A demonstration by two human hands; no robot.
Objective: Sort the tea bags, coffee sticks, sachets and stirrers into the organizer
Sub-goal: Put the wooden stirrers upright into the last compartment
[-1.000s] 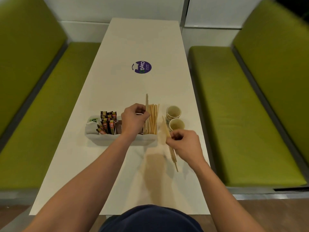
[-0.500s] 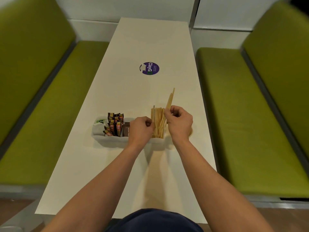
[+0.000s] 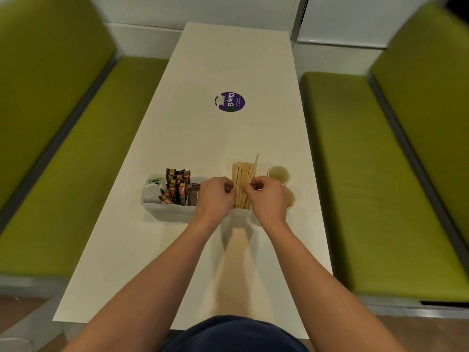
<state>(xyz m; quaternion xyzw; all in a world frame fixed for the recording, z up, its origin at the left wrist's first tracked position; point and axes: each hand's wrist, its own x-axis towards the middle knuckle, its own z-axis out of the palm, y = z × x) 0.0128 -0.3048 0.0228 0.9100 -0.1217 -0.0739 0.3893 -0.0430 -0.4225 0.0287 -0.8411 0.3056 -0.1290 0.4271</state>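
Stirrers (image 3: pixel 242 182) upright in organizer (image 3: pixel 163 212) end compartment, between grips. Right grip (image 3: pixel 264 196) pinching bundle mid-length; left grip (image 3: pixel 217 196) curled against other edge, hold unclear. Probably light, thin, stiff yet snappable: pinch mid-length, gently, never by tips.

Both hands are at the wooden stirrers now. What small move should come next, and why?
Probably the right hand should ease the protruding stirrer down level with the stirrer bundle: it stands higher and tilted, while the others sit evenly in the right end of the organizer.
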